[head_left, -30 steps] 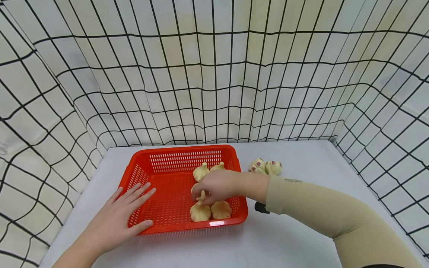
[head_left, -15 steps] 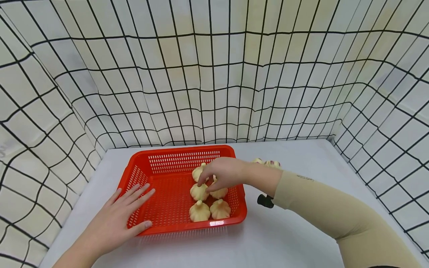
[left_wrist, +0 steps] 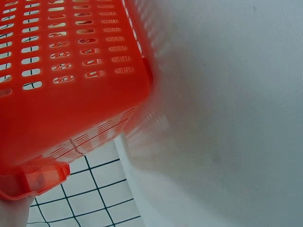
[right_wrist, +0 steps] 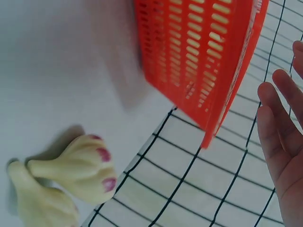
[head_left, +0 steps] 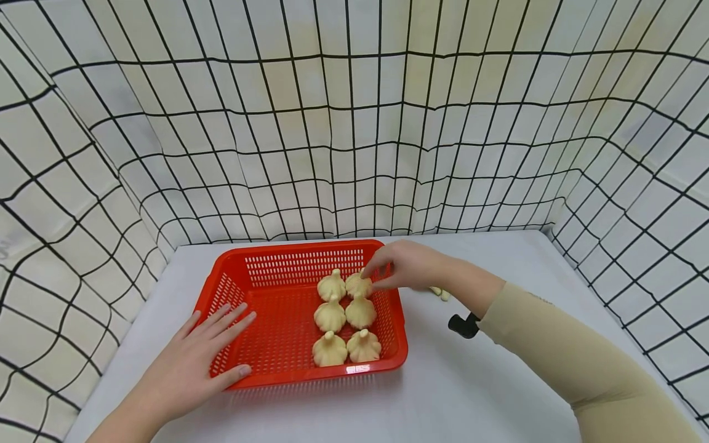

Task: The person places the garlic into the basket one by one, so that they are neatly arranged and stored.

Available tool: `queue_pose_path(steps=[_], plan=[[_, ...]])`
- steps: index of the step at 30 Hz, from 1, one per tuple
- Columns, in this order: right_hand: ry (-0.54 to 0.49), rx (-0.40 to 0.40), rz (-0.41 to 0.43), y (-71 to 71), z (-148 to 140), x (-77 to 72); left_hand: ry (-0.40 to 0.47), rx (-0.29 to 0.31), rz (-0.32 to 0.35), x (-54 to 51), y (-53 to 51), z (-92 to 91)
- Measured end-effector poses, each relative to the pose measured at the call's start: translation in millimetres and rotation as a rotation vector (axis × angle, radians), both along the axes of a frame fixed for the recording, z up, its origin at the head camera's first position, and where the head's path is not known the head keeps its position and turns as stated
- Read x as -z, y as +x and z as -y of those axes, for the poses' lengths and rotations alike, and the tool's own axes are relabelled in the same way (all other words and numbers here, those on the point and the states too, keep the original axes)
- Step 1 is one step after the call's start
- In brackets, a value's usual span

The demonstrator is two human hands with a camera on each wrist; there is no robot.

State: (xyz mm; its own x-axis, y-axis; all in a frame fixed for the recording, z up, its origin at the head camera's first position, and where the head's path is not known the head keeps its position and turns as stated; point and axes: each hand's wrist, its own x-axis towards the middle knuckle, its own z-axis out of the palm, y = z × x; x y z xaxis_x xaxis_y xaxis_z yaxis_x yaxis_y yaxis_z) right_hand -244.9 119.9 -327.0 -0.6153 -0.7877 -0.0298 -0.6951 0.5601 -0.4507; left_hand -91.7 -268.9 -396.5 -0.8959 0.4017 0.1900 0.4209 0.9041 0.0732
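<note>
Several pale garlic bulbs (head_left: pixel 330 316) stand in two columns in the right half of a red plastic basket (head_left: pixel 304 376), stems up. My left hand (head_left: pixel 191 357) rests over the basket's left rim with its fingers straight and spread. Above the right rim hovers my right hand (head_left: pixel 412 266), fingers loosely bent near the back right garlic bulb (head_left: pixel 359 284). The right wrist view shows those fingers (right_wrist: pixel 272 123) apart, with nothing seen between them. Two garlic bulbs with purple marks (right_wrist: pixel 80 168) lie on the table outside the basket, mostly hidden by my right arm in the head view.
A white table (head_left: pixel 443 381) carries the basket. Black netting (head_left: pixel 354 147) over white cloth walls closes off the back and both sides. A black device (head_left: pixel 464 326) sits at my right wrist.
My right hand has lifted from among the garlic bulbs and moved up and right to the basket's rim, uncovering the bulbs below. My left hand stays on the left rim.
</note>
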Motion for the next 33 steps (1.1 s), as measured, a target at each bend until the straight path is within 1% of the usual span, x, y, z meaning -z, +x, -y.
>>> queue_pose_path(steps=[4, 10, 14, 17, 24, 30, 33], plan=[[0.009, 0.038, -0.002, -3.7, -16, 4.0, 0.001, -0.001, 0.0, 0.6, 0.3, 0.3], [0.016, 0.096, 0.007, -8.8, -43, 17.1, 0.003, 0.006, -0.017, 1.0, 0.5, 0.7], [0.021, 0.134, 0.019, -9.8, -62, 23.6, 0.005, 0.009, -0.024, 0.7, 1.1, 0.9], [0.031, 0.159, 0.027, -10.2, -75, 27.2, 0.003, 0.005, -0.017, 0.4, 1.3, 0.5], [0.036, 0.209, 0.018, -11.3, -108, 34.9, 0.003, 0.0, -0.005, -1.0, 1.5, -0.3], [0.024, 0.274, 0.016, -11.2, -130, 43.1, 0.001, 0.001, -0.003, 0.1, 1.5, 0.0], [0.013, 0.28, -0.015, -12.1, -136, 46.8, 0.001, -0.001, 0.004, 0.5, 1.1, -0.1]])
